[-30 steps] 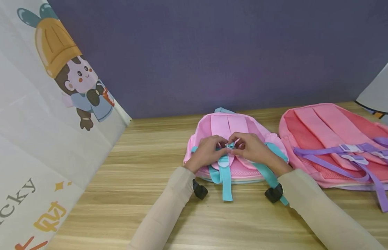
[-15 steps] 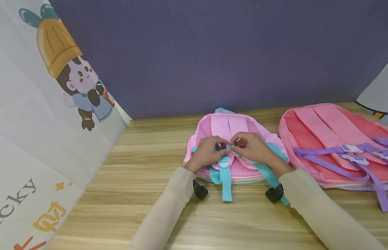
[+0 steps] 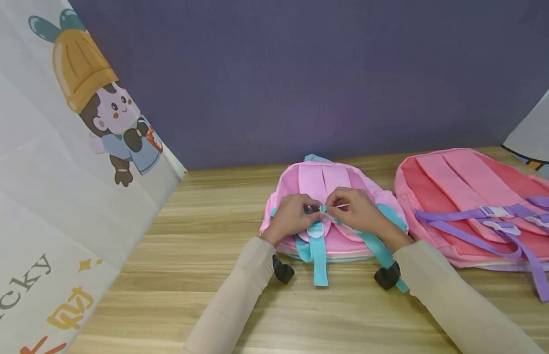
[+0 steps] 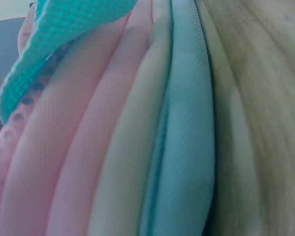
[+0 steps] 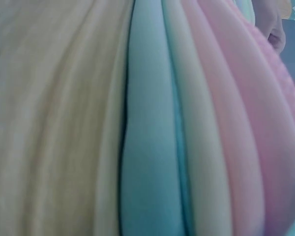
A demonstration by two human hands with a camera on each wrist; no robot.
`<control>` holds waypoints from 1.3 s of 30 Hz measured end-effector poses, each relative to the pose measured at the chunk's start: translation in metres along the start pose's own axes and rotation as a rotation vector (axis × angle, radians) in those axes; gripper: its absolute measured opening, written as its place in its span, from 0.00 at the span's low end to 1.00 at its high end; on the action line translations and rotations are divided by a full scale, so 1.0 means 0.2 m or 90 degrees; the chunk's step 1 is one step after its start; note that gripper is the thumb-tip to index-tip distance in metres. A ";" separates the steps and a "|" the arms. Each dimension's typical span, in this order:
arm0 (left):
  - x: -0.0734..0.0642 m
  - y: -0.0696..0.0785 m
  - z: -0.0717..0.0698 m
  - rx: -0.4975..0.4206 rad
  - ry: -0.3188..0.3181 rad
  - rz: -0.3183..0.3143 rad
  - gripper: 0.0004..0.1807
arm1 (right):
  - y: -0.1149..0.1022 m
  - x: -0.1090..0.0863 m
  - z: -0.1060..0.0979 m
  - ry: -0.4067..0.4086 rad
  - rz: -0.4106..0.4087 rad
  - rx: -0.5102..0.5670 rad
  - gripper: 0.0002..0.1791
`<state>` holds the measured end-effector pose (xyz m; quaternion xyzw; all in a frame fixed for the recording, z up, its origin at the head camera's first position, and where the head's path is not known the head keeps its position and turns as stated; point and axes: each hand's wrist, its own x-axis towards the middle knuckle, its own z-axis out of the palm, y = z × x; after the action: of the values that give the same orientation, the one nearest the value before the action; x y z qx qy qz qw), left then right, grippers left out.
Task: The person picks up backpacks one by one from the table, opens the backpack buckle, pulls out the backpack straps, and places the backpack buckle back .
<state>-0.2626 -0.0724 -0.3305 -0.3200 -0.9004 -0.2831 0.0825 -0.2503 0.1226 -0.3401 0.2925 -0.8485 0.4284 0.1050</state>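
A small pink backpack (image 3: 310,179) lies back side up on the wooden table, its two padded shoulder straps facing up. Over its middle, my left hand (image 3: 293,215) and right hand (image 3: 355,210) meet fingertip to fingertip. Between them they pinch a short piece of teal strap (image 3: 323,209), with a whitish bit beside it too small to make out. Below the left hand, a white buckle (image 3: 316,231) carries a loose teal strap end (image 3: 320,260) hanging over the bag's lower edge. Both wrist views show mostly the bag's layered side (image 4: 187,123), with little of the hands.
A larger coral-pink backpack (image 3: 456,172) with purple straps (image 3: 460,215) lies against the small bag's right side. Behind both stands a dark blue-purple panel (image 3: 301,83). A white printed sheet (image 3: 35,172) borders the wooden table (image 3: 203,236) on the left.
The hands stay over the same spot. The teal piece between the fingertips has turned and shifted slightly, with the right fingers drawing a little apart from the left. The backpacks have not moved.
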 end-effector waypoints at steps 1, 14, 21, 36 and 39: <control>0.00 0.00 0.00 -0.003 -0.002 0.000 0.11 | 0.00 0.00 0.00 0.001 0.003 0.001 0.02; 0.01 -0.02 0.01 0.019 0.001 0.028 0.11 | -0.01 0.00 0.01 -0.011 -0.019 -0.016 0.10; 0.00 -0.02 0.00 0.024 0.003 0.027 0.08 | -0.02 0.01 0.02 0.014 -0.044 -0.024 0.02; 0.00 -0.01 0.01 -0.010 0.015 0.014 0.09 | -0.04 0.00 0.03 0.033 -0.011 0.003 0.05; 0.00 -0.01 0.00 -0.009 0.011 0.021 0.09 | -0.04 0.00 0.02 0.023 -0.009 0.004 0.04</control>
<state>-0.2641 -0.0736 -0.3323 -0.3326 -0.8923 -0.2909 0.0927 -0.2449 0.1155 -0.3378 0.2910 -0.8430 0.4355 0.1226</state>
